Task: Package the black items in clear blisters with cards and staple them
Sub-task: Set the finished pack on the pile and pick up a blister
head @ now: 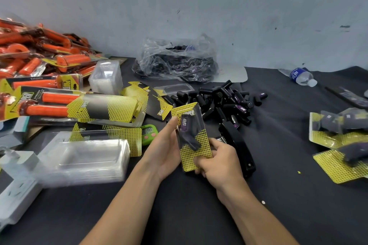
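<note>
Between both hands I hold a clear blister pack (192, 135) with a yellow-and-black card and a black item inside, upright above the table. My left hand (166, 148) supports its left edge with the thumb up along the side. My right hand (218, 162) grips its bottom corner. A black stapler (239, 145) lies on the cloth just right of the pack. Loose black items (223, 99) are piled behind it. Empty clear blisters (85, 157) are stacked at the left, with yellow cards (103, 108) beyond them.
Orange-grip packages (39, 53) are heaped at far left. A plastic bag of black items (177, 61) sits by the wall. Finished packs (342, 141) lie at right, a water bottle (302, 76) behind them. A green timer (149, 132) is near the cards.
</note>
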Demonstrator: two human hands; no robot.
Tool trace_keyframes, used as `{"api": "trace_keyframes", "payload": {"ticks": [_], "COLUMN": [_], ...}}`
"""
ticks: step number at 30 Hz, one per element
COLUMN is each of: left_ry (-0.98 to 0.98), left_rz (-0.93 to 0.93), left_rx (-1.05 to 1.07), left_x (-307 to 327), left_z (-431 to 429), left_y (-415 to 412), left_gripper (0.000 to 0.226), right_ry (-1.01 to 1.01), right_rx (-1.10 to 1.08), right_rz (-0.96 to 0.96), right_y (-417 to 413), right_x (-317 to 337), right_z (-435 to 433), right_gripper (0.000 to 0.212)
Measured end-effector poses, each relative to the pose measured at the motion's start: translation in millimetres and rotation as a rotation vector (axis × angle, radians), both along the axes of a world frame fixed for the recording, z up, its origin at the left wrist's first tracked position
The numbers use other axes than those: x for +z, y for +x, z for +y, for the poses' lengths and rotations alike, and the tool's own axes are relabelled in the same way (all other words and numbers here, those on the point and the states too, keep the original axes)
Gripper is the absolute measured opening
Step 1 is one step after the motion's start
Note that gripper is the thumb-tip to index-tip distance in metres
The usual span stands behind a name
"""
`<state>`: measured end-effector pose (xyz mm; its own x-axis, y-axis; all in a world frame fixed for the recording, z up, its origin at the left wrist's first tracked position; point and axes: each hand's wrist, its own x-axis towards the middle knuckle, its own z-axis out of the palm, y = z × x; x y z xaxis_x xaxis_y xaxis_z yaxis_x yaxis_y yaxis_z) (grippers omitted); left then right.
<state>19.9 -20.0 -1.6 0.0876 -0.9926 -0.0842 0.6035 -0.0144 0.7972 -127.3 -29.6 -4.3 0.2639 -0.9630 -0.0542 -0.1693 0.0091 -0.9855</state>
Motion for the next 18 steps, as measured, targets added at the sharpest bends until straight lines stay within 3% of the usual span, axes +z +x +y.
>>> {"api": "trace_keyframes", "payload": {"ticks": [3, 7, 11, 14, 16, 18], "left_ry": [-0.011, 0.037, 0.083, 0.098, 0.097, 0.092], "left_rz": [-0.013, 0.029, 0.057, 0.045, 0.027, 0.013], "left_rx": [0.070, 0.184, 0.246, 0.279, 0.299, 0.315], "left_x": [-3, -3, -3, -4, -4, -6], "left_z": [-3, -6, -8, -12, -11, -11], "left_y": [3, 6, 8, 6, 7, 9], "left_gripper": [0.032, 0.039, 0.036, 0.038, 0.031, 0.025], "right_ry": [-0.081, -0.392, -0.753, -0.551, -0.310, -0.175], "right_rx": [0.010, 0.049, -0.433, -0.547, -0.388, -0.198], "right_rz": [0.088, 0.318, 0.287, 0.385, 0.652, 0.729], "right_y": [-1, -7, -20, -35, -40, -42], "right_x": [2, 13, 29, 33, 28, 26], "right_z": [-1, 7, 4, -15, -24, -26], "right_gripper": [0.046, 0.027, 0.016, 0.018, 0.035, 0.046]}}
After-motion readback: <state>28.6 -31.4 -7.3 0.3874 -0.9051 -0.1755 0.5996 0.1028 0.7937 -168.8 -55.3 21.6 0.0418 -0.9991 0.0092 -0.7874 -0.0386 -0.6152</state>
